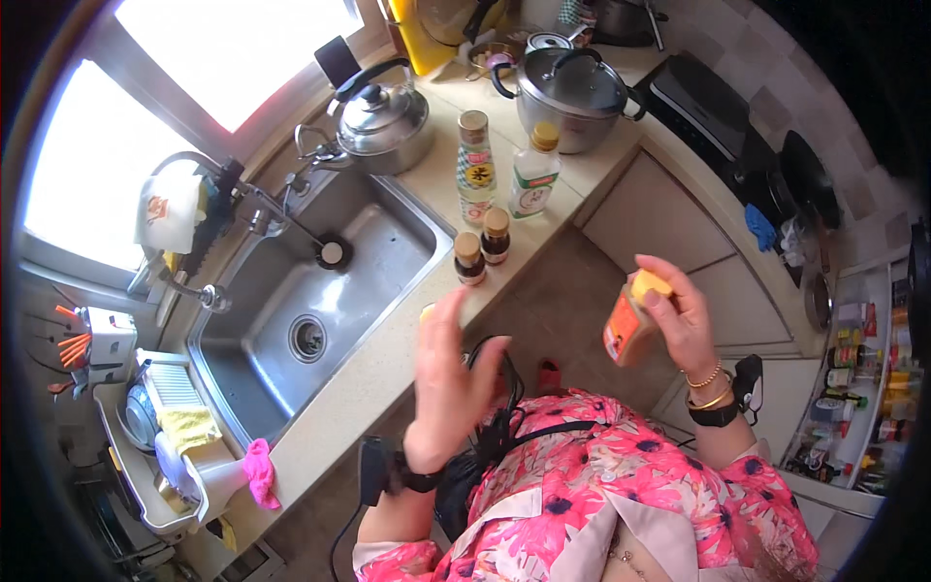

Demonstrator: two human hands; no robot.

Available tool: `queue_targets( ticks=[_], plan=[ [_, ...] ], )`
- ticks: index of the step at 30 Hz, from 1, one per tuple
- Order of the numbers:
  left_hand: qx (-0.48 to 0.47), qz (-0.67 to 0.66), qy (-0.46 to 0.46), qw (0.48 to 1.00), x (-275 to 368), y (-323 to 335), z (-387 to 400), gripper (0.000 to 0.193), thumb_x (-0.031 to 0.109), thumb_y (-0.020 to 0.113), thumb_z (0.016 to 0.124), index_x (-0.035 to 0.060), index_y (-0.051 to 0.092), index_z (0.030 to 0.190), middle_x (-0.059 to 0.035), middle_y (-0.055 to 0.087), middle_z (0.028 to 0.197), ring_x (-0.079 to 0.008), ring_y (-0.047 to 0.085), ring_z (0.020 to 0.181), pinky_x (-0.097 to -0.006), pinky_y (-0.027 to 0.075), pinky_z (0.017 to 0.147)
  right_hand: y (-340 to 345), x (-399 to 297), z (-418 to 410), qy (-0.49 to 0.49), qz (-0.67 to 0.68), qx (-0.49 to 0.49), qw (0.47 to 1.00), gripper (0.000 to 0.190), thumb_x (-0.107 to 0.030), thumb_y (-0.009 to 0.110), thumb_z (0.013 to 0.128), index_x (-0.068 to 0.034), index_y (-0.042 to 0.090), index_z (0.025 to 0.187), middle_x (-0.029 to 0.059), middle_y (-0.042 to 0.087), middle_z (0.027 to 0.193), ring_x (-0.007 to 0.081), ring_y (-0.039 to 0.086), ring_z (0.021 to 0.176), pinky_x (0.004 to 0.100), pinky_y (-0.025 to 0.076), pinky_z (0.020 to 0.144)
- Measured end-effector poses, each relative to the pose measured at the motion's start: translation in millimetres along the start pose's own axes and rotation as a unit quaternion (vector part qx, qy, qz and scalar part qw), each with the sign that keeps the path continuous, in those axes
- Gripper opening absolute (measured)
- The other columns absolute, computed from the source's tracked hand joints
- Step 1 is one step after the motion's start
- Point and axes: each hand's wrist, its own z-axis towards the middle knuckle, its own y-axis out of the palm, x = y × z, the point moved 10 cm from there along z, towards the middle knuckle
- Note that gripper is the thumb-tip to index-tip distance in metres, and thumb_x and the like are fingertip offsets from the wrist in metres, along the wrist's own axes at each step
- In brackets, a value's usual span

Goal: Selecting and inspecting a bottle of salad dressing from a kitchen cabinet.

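My right hand (680, 313) grips a small seasoning bottle (627, 324) by its yellow cap; the bottle has an orange label and hangs tilted over the floor in front of me. Raised by the counter edge, my left hand (451, 371) has its fingers and thumb apart, with nothing between them. A small yellow thing shows partly behind its fingertips. Just beyond it two small dark bottles (469, 260) (496, 236) with tan caps stand on the counter. Behind them are a tall glass bottle with a checked label (476, 171) and a clear bottle with a yellow cap (536, 174).
A steel sink (364, 291) is set into the counter, with a steel kettle (385, 127) behind it. A lidded pot (574, 102) stands at the back corner. At left is a dish rack (218, 480) with bowls; at right, a pull-out shelf of jars (851, 407).
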Motion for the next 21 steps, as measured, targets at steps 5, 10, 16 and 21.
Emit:
queue_targets(
  ticks=[5,10,16,21],
  plan=[
    [0.048,0.016,-0.152,0.987,-95,-21,-33,0.080,0.015,0.077,0.067,-0.0028,0.033,0.131,-0.0212,0.046,0.122,-0.0323,0.049,0.109,-0.0386,0.040,0.093,44,-3,17,-0.043,-0.036,-0.042,0.998,0.035,-0.015,0.061,0.083,-0.004,0.054,0.115,0.0066,0.059,0.096,0.0139,0.056,0.086,0.0263,0.044,0.077],
    [0.001,-0.022,-0.183,0.983,-142,2,-38,0.084,0.025,0.079,0.066,-0.0006,0.033,0.132,-0.0204,0.047,0.121,-0.0317,0.051,0.105,-0.0383,0.043,0.088,81,-22,24,-0.114,-0.133,-0.081,0.981,0.039,-0.017,0.066,0.077,-0.003,0.055,0.111,0.0104,0.058,0.093,0.0230,0.058,0.084,0.0305,0.045,0.076],
    [-0.062,-0.003,-0.089,0.994,-143,17,-15,0.059,0.022,0.075,0.071,0.0024,0.048,0.119,-0.0165,0.054,0.113,-0.0313,0.053,0.101,-0.0363,0.043,0.088,107,-30,23,-0.152,-0.232,-0.083,0.957,0.042,-0.025,0.070,0.075,-0.003,0.056,0.107,0.0114,0.057,0.092,0.0264,0.059,0.081,0.0324,0.047,0.071],
    [-0.068,-0.156,-0.165,0.971,-173,19,-18,0.046,0.014,0.071,0.075,0.0019,0.050,0.115,-0.0109,0.056,0.109,-0.0221,0.054,0.100,-0.0319,0.043,0.087,113,-28,23,-0.135,-0.294,-0.080,0.943,0.040,-0.034,0.068,0.075,-0.005,0.056,0.101,0.0103,0.056,0.088,0.0291,0.058,0.077,0.0352,0.047,0.065]
  ],
)
